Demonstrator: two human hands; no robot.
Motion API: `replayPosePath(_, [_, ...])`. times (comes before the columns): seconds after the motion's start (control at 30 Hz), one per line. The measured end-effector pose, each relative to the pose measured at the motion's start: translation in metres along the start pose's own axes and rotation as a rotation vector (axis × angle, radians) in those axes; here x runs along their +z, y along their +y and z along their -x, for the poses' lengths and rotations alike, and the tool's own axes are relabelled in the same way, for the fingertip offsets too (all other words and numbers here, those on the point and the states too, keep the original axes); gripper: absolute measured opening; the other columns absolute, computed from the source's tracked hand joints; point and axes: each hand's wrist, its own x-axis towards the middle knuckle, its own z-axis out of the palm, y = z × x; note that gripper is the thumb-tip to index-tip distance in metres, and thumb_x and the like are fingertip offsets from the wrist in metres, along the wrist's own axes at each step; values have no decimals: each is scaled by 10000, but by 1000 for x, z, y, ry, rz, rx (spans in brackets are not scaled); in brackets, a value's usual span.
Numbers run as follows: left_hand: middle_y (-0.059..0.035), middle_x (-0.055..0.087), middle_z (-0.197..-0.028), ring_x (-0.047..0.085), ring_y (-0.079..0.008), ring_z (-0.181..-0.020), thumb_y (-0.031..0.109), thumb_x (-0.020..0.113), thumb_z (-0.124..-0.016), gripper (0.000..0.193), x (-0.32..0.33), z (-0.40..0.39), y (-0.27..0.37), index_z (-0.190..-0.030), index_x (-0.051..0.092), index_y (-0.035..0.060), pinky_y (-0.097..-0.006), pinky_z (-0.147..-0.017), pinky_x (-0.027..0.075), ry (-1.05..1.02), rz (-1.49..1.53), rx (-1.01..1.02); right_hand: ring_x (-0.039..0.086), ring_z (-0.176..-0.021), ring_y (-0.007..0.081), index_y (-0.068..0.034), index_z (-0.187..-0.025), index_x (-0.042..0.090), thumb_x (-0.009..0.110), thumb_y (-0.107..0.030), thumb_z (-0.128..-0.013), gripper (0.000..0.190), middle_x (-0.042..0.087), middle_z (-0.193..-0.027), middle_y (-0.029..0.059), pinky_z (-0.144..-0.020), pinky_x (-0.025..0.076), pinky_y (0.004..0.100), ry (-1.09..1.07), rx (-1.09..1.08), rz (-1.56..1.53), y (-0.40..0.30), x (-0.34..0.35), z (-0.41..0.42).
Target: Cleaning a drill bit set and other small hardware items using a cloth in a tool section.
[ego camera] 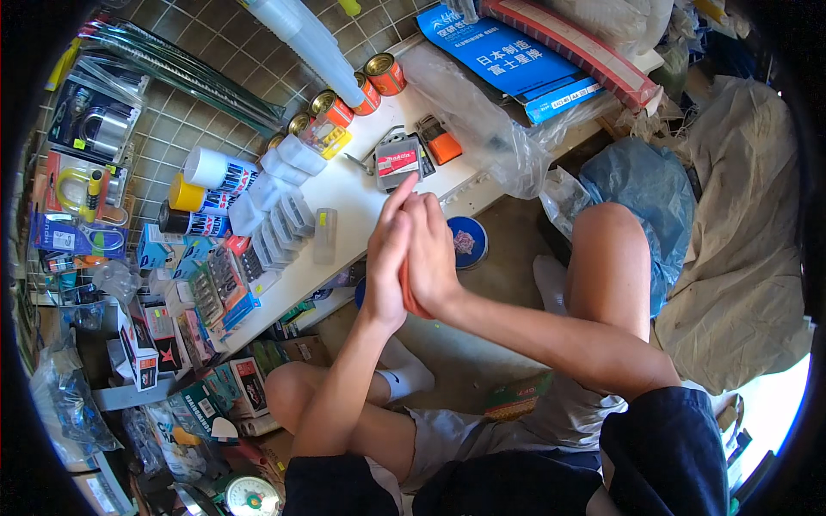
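Observation:
My left hand (385, 274) and my right hand (431, 255) are pressed together, palm to palm, above the front edge of the white shelf (352, 219). Between the palms sits a piece of orange cloth (413, 298), mostly hidden; only its lower edge shows. Just beyond my fingertips lies a small clear-lidded Makita case (397, 158) on the shelf. Beside it are a black-and-orange case (444, 147) and a thin metal bit (359, 163). A narrow clear plastic box (325, 236) stands to the left of my hands.
Spray cans (219, 169), orange tins (385, 74) and clear plastic boxes (284, 222) line the shelf's back and left. At the upper right lie a blue abrasive-paper box (503, 58) and plastic wrap (477, 122). A blue tub (468, 242) sits below the shelf edge, near my knee.

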Motion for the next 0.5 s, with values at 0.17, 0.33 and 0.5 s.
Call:
replayPosePath(0.17, [-135,376,-1601,341,-247,-1482,454,291,-1103,652,2,-2,9,-1604,310,35,-373,-1221,243,75,118,-11,625,-1005,489,1,-1151,498,497,-416,-1044,431,644,-1059,299,-885,475,521,49,364,-380,-43,-15,1])
replayPosePath(0.33, [-120,423,-1535,395,-219,-1426,556,255,-1097,735,7,2,22,-1632,232,53,-354,-1186,283,19,145,-64,613,-695,222,20,-895,637,585,-490,-1026,528,666,-781,167,-723,505,375,14,384,-427,-31,-17,-26])
replayPosePath(0.5, [-130,346,-1631,345,-225,-1491,638,234,-1073,822,3,-6,27,-1630,215,34,-360,-1230,246,52,334,-120,557,-767,100,34,-941,661,579,-509,-1034,557,645,-818,59,-720,488,316,-103,438,-539,-13,-14,-40])
